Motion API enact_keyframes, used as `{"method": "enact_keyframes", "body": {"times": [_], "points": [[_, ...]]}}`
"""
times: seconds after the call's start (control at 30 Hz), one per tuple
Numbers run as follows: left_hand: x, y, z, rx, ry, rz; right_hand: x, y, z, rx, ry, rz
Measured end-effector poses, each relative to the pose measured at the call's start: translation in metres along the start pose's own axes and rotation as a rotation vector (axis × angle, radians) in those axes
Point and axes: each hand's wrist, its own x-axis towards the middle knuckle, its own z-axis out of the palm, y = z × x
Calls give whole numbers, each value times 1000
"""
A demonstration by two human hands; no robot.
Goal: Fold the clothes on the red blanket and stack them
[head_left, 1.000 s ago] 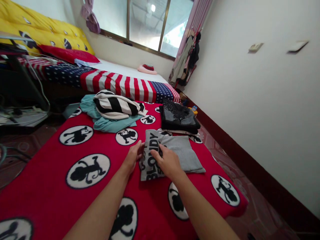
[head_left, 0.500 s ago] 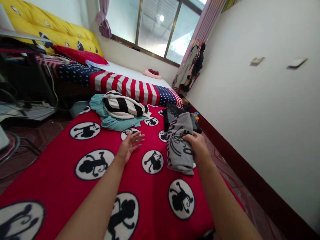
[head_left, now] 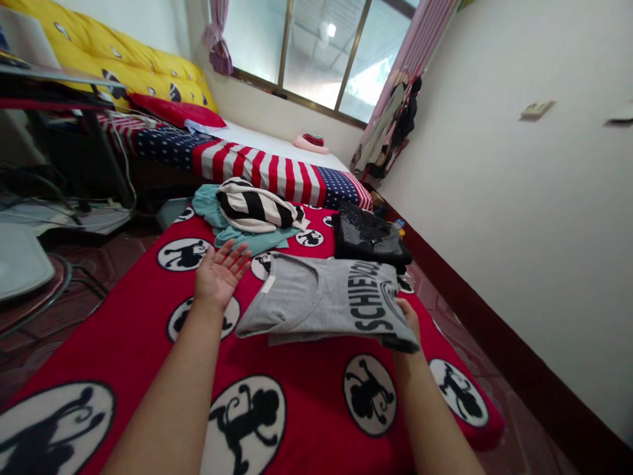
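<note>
A folded grey T-shirt (head_left: 316, 297) with black lettering is held flat above the red blanket (head_left: 306, 396). My right hand (head_left: 408, 316) grips its near right edge, mostly hidden under the cloth. To the shirt's left my left hand (head_left: 220, 274) hovers palm up with fingers spread, holding nothing. A folded black garment (head_left: 368, 237) lies just beyond the grey shirt. Further back left, a black-and-white striped garment (head_left: 257, 208) rests on a teal one (head_left: 222, 221).
A bed with a stars-and-stripes cover (head_left: 257, 165) stands behind the blanket. A desk frame with cables (head_left: 84, 152) is at the left, and a white wall (head_left: 519, 198) runs along the right. Clothes hang by the window corner (head_left: 390, 125).
My right hand lifted the folded grey shirt off the blanket and swung it out flat. My left hand let go of it and turned palm up.
</note>
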Motion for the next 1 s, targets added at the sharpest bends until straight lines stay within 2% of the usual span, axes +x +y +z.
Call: {"method": "enact_keyframes", "body": {"times": [0.07,0.13,0.2,0.27,0.33,0.43,0.5,0.57,0.6,0.67,0.73,0.8,0.87,0.93,1.0], "points": [[0,0,0,18,-2,-5,-17,17,-2,21,-8,73],[0,0,2,52,-14,-3,-26,31,-13,43,25,195],[-2,-2,9,122,-30,20,-25,38,-26,51,120,303],[-9,-12,24,239,-71,58,-19,33,-31,51,215,322],[-22,-32,46,403,-177,87,-11,13,-23,57,221,232],[-47,-78,80,754,-487,178,-4,-32,12,24,102,-4],[-61,-110,91,1075,-707,333,-4,-53,38,-77,25,-193],[-69,-134,89,1437,-806,459,-8,-54,55,-251,-57,-292],[-71,-143,84,1608,-805,500,-11,-46,59,-359,-105,-291],[-73,-152,72,1861,-763,556,-18,-18,57,-581,-184,-202],[-73,-153,62,1966,-745,601,-22,13,44,-744,-223,-71],[-74,-153,58,1988,-743,623,-19,34,27,-820,-237,46],[-74,-152,58,1996,-732,623,-9,37,13,-849,-275,174],[-75,-153,61,2002,-723,618,5,23,9,-885,-272,235],[-75,-153,62,2006,-719,621,14,1,16,-897,-186,128]]}}
